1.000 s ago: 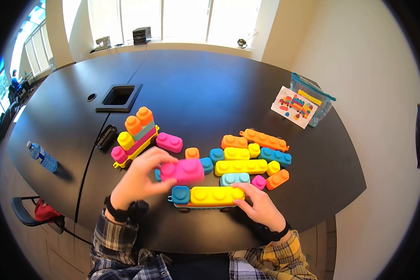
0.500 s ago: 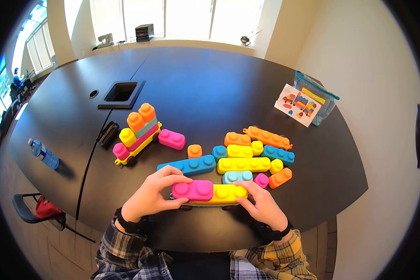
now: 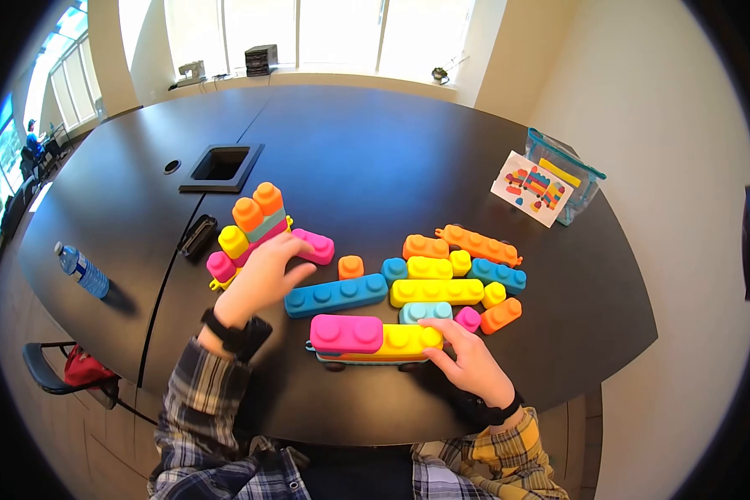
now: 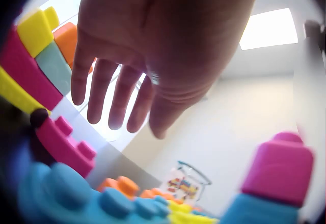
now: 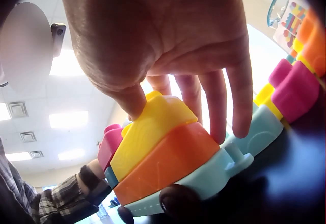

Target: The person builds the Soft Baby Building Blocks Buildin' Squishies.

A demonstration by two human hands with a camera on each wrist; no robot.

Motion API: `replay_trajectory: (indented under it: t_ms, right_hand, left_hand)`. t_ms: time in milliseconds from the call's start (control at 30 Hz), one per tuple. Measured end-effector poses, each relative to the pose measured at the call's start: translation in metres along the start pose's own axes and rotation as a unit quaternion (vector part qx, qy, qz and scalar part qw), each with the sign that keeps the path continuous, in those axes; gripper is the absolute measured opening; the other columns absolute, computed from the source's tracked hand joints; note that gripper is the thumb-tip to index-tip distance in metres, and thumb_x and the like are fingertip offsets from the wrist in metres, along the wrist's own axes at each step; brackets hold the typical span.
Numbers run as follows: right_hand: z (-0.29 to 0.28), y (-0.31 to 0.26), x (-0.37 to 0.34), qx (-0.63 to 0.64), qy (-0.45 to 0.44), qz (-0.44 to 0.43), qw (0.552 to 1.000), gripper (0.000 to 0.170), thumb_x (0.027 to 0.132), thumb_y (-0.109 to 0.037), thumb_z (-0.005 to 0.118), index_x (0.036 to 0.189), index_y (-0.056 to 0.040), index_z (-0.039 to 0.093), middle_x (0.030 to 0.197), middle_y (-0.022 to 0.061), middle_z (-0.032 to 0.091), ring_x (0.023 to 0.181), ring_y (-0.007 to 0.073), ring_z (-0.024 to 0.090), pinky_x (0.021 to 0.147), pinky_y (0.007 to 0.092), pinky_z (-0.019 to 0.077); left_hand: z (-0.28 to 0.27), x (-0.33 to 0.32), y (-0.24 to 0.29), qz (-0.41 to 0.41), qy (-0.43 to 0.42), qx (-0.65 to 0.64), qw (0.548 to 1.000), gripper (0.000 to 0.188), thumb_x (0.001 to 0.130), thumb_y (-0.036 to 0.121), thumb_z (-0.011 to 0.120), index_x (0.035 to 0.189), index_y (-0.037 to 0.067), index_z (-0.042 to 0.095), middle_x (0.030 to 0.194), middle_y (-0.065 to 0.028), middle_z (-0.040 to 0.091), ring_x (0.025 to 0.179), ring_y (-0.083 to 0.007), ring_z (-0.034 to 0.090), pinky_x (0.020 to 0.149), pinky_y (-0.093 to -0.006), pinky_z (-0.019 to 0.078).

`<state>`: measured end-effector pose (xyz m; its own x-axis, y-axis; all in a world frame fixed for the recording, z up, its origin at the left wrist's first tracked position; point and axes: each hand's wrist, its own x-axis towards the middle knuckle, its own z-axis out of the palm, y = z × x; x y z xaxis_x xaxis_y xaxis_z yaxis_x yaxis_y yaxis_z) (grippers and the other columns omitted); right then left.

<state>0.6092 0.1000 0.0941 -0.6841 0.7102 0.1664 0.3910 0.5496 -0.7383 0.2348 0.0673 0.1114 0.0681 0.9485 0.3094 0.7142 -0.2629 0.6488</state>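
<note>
A wheeled block car stands near the table's front edge in the head view, with a pink block (image 3: 347,333) on its left end beside a yellow block (image 3: 404,338). My right hand (image 3: 472,367) grips the car's right end, thumb and fingers on either side of the yellow block (image 5: 153,127). Nothing is in my left hand (image 3: 262,279), its fingers extended near a loose pink block (image 3: 314,247) and partly covering the second car, which carries orange blocks (image 3: 258,207). In the left wrist view the left hand (image 4: 153,56) hangs with fingers apart.
Behind the near car lie a long blue block (image 3: 336,296), a long yellow block (image 3: 436,292), an orange wheeled base (image 3: 478,244) and several smaller blocks. A picture card (image 3: 532,188) leans on a clear bag (image 3: 587,196). A bottle (image 3: 83,271) stands left; a table opening (image 3: 254,167) is farther back.
The pink block came down onto the near car's left end. My left hand let go of it and moved up and left toward the other car. My right hand stays at the car's right end.
</note>
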Motion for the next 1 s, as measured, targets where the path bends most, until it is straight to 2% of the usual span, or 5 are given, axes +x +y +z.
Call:
replay_trajectory:
  t_ms: [167, 300, 433, 733, 1000]
  right_hand:
    - [0.002, 0.003, 0.0, 0.008, 0.01, -0.011, 1.0, 0.042, 0.1, -0.023, 0.072, 0.138, -0.0088, 0.061, 0.124, 0.0164, 0.07, 0.11, 0.0371, 0.069, 0.094, 0.0414, 0.0551]
    - [0.0, 0.0, -0.001, 0.006, 0.005, -0.004, 1.0, 0.042, 0.1, -0.023, 0.071, 0.139, -0.0093, 0.061, 0.123, 0.0162, 0.07, 0.11, 0.037, 0.069, 0.094, 0.0417, 0.0556]
    - [-0.001, -0.001, -0.001, -0.011, 0.005, -0.004, 1.0, 0.042, 0.1, -0.023, 0.071, 0.138, -0.0092, 0.061, 0.123, 0.0163, 0.07, 0.11, 0.0369, 0.069, 0.093, 0.0418, 0.0557]
    - [-0.018, -0.003, 0.007, -0.033, -0.039, -0.029, 0.998, 0.049, 0.098, -0.025, 0.075, 0.14, -0.006, 0.06, 0.13, 0.0182, 0.069, 0.119, 0.038, 0.066, 0.102, 0.0442, 0.0521]
    - [-0.029, -0.039, 0.044, -0.02, 0.063, -0.118, 0.991, 0.071, 0.092, -0.021, 0.082, 0.152, -0.0048, 0.048, 0.145, 0.0186, 0.062, 0.135, 0.0376, 0.059, 0.113, 0.0441, 0.0471]
  left_hand:
    - [0.023, 0.036, -0.073, 0.057, 0.014, 0.255, 0.965, 0.044, 0.086, -0.005, 0.065, 0.13, 0.001, 0.065, 0.125, -0.0185, 0.067, 0.116, -0.0391, 0.065, 0.102, -0.047, 0.052]
    - [0.021, 0.057, -0.074, -0.043, -0.101, 0.276, 0.955, 0.033, 0.083, -0.007, 0.063, 0.115, 0.0, 0.065, 0.115, -0.0201, 0.066, 0.114, -0.0403, 0.063, 0.098, -0.0471, 0.0526]
    - [0.02, 0.058, -0.069, -0.035, -0.097, 0.3, 0.948, 0.031, 0.081, -0.004, 0.067, 0.111, 0.001, 0.063, 0.111, -0.0191, 0.065, 0.109, -0.0403, 0.064, 0.097, -0.0467, 0.0529]
    - [0.003, 0.04, 0.003, -0.032, -0.048, 0.182, 0.982, 0.033, 0.081, 0.009, 0.074, 0.11, 0.004, 0.061, 0.108, -0.0146, 0.063, 0.103, -0.0379, 0.066, 0.088, -0.0442, 0.0567]
    - [0.006, 0.012, 0.102, 0.149, -0.019, -0.078, 0.986, 0.04, 0.084, 0.006, 0.084, 0.118, 0.004, 0.064, 0.121, -0.0137, 0.063, 0.112, -0.0311, 0.067, 0.099, -0.0388, 0.0559]
